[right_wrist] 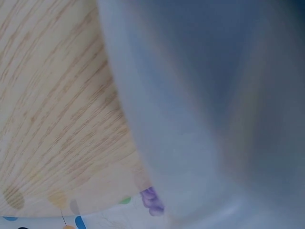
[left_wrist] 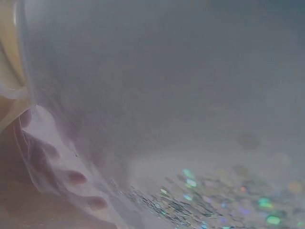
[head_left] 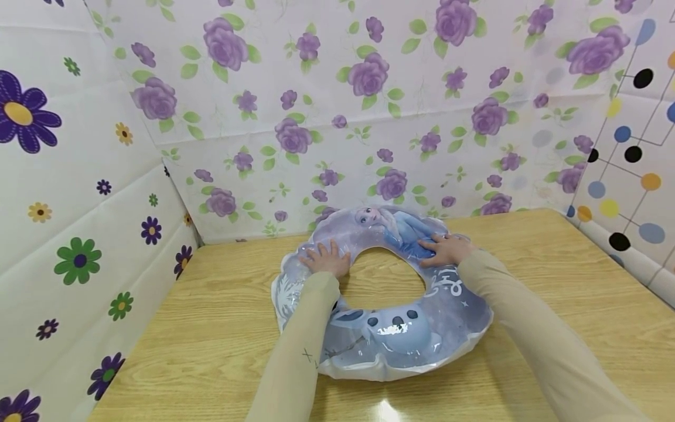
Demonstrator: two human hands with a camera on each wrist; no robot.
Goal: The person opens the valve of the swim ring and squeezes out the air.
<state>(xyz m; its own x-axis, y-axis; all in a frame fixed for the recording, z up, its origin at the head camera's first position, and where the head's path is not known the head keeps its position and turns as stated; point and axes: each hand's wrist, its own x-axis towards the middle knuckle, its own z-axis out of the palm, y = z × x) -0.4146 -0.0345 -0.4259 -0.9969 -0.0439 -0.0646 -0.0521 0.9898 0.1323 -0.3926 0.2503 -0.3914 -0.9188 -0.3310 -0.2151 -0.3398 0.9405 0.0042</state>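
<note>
An inflated swim ring (head_left: 453, 334) with a blonde figure in blue, a pale blue animal face and white lettering lies on the wooden table. My left hand (head_left: 328, 259) rests on the ring's left side with fingers spread. On the upper right side my right hand (head_left: 447, 250) presses with its fingers extended toward the centre hole. Shiny vinyl of the ring (left_wrist: 157, 86) fills most of the left wrist view, with glitter at the lower right. Blurred blue vinyl of the ring (right_wrist: 190, 143) takes up the right half of the right wrist view.
The wood-grain table (head_left: 211, 328) extends around the ring and shows through its hole. Behind it hangs a wall sheet (head_left: 337, 88) with purple roses. A flower-patterned sheet (head_left: 79, 193) borders the left, and a dotted sheet (head_left: 633, 164) borders the right.
</note>
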